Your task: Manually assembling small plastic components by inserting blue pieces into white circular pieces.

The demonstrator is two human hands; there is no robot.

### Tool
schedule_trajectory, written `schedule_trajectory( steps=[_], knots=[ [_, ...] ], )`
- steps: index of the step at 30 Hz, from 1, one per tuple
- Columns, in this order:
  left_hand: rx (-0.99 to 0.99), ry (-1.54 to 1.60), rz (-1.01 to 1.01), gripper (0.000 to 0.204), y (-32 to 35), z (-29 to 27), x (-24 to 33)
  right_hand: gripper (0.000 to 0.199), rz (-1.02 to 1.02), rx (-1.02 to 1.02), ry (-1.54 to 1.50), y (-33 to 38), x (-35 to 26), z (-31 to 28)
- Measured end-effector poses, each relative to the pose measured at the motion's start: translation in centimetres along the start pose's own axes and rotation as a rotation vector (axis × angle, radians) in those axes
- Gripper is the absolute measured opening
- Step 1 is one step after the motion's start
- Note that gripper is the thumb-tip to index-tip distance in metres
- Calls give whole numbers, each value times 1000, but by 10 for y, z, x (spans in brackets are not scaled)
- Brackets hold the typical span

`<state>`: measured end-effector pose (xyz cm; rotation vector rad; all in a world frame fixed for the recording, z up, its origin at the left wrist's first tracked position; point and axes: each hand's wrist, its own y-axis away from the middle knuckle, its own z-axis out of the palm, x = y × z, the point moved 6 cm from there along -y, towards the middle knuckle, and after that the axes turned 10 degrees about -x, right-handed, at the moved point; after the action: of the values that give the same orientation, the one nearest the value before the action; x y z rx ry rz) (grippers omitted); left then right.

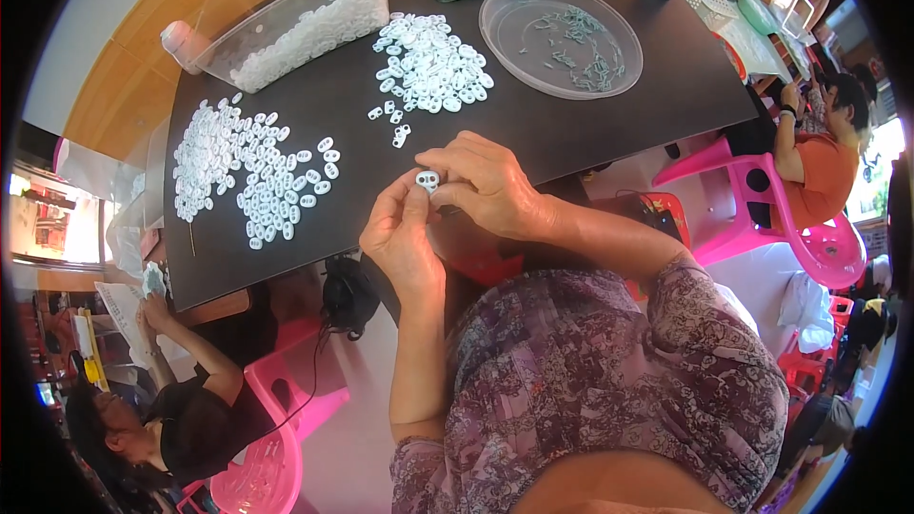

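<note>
white two-hole piece (pixel 427 180) half-hidden, left hand (pixel 404 240) – right hand (pixel 487 186)

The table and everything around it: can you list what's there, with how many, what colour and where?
table: one, dark brown, centre
small oval pieces: too many to count, white, in two loose heaps on the table
clear tub: one, holding more white pieces, far left
round clear lid: one, a few pale bits inside, far right
pink chairs: at least two, right and lower left
other people: at least two, seated right and lower left
small white piece: one, pinched between both hands
left hand: one, below the piece
right hand: one, over it
</note>
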<state>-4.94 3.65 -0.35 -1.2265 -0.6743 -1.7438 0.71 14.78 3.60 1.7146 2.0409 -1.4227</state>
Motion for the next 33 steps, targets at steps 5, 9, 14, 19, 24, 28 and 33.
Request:
schedule_trajectory(
  steps=[5,9,14,19,24,28,33],
  knots=[
    [-99,13,78,17,-4,-2,1,29,62,-43,-54,1,-1,-2],
    [-91,57,128,21,-2,-2,3,31,34,-19,-69,1,-5,0],
    [-57,45,137,20,2,-1,1,24,164,16,-184,4,-6,-1],
    [-82,45,160,20,5,-3,2,25,140,19,-191,5,-7,1],
    [-117,55,145,23,6,-4,1,27,122,11,-197,5,-9,0],
    [-123,15,186,22,8,-5,1,28,62,33,-152,4,-15,0],
    [-53,-89,293,22,9,-8,0,29,19,66,-140,5,-17,0]
  ],
)
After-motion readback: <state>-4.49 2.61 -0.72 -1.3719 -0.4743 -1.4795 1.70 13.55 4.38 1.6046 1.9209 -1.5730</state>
